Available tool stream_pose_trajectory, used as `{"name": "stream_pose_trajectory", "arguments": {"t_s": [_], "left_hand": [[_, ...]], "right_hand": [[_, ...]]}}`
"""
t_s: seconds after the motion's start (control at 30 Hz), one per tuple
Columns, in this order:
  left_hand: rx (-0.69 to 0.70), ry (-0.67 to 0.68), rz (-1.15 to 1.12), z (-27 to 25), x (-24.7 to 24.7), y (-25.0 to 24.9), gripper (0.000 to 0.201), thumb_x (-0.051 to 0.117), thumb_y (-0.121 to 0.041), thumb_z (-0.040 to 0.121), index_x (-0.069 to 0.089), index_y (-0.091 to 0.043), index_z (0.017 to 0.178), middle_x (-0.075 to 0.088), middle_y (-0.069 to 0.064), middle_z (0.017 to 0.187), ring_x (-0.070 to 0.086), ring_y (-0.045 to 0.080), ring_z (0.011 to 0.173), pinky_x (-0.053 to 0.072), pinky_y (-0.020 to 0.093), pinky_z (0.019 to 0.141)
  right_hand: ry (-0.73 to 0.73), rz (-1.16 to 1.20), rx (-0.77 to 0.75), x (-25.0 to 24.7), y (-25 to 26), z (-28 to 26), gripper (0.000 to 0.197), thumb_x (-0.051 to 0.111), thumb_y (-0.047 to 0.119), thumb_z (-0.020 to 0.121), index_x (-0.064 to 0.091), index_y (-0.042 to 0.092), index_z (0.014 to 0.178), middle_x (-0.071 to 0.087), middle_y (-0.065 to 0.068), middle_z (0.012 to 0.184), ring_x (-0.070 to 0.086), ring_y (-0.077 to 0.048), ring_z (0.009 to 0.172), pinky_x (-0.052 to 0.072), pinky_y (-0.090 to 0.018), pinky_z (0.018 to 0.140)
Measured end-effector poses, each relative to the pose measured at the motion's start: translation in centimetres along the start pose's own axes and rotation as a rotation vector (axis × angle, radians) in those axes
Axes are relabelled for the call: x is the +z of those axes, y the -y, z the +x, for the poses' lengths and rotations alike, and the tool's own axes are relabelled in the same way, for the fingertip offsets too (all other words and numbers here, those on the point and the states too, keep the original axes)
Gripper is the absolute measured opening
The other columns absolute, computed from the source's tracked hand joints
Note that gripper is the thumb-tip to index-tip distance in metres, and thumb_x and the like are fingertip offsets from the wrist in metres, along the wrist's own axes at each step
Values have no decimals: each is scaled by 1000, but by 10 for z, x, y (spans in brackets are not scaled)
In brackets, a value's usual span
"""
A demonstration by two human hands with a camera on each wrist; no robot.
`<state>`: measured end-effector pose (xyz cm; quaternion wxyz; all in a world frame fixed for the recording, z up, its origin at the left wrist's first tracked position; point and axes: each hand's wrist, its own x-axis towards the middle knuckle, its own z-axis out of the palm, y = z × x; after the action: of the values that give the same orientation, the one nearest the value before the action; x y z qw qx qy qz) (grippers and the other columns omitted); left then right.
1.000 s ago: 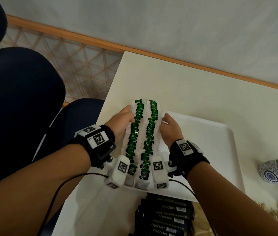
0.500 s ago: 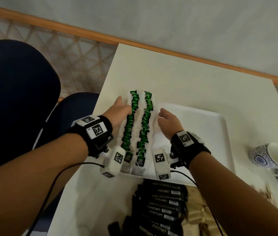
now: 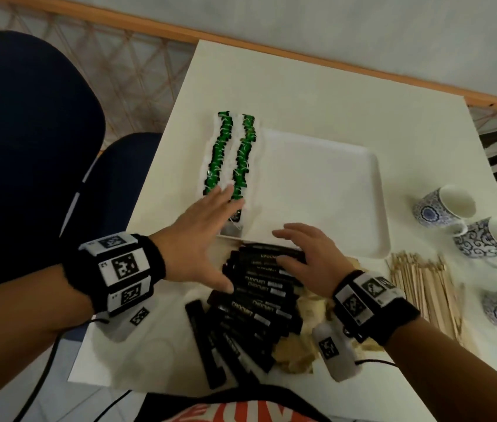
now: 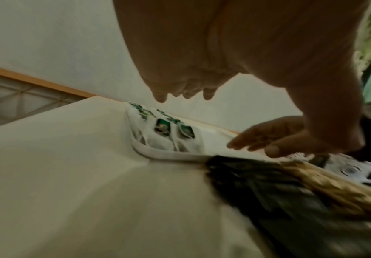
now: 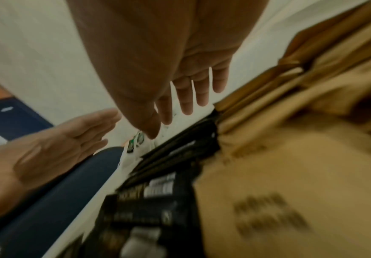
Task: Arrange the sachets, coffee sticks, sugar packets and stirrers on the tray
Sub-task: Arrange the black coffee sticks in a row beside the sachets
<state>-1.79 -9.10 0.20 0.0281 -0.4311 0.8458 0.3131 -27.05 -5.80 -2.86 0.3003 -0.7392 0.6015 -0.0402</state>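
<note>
Head view: green-and-white sachets (image 3: 229,156) are seen in two rows along the left side of the white tray (image 3: 332,190) on the desk (image 3: 317,95). Black coffee sticks (image 3: 256,296), brown sugar packets (image 3: 302,357) and wooden stirrers (image 3: 424,287) are noted beside the tray. Left hand (image 3: 198,242) and right hand (image 3: 311,257) are held flat over the sticks, grasping nothing.

Left wrist view: sachets (image 4: 164,127) are recorded within the tray rim.

Right wrist view: fingers are seen straight above the sticks (image 5: 173,151).
</note>
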Motion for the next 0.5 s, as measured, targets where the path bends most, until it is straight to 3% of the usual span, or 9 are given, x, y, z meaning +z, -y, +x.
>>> {"name": "stream_pose_trajectory", "arguments": {"t_s": [0.23, 0.37, 0.5], "left_hand": [[92, 250, 354, -34, 63, -31, 152, 74, -78, 47, -36, -30, 141, -46, -4, 146, -45, 15, 132, -22, 40, 113], [63, 228, 426, -48, 84, -36, 154, 74, -76, 47, -42, -29, 136, -48, -1, 145, -44, 18, 133, -26, 40, 110], [35, 154, 425, -45, 94, -32, 150, 70, -77, 50, -46, -30, 133, -48, -2, 145, -44, 17, 134, -26, 39, 111]], "right_hand": [[137, -216, -63, 18, 8, -33, 96, 57, 72, 73, 12, 35, 150, 8, 3, 159, 4, -20, 146, 7, -41, 119], [169, -328, -104, 28, 14, -46, 123, 58, 84, 57, -6, 34, 150, -9, 1, 159, -11, -21, 146, -6, -43, 119], [160, -410, -88, 38, 20, -51, 135, 60, 87, 49, -15, 32, 148, -16, -4, 158, -20, -23, 144, -10, -48, 117]]}}
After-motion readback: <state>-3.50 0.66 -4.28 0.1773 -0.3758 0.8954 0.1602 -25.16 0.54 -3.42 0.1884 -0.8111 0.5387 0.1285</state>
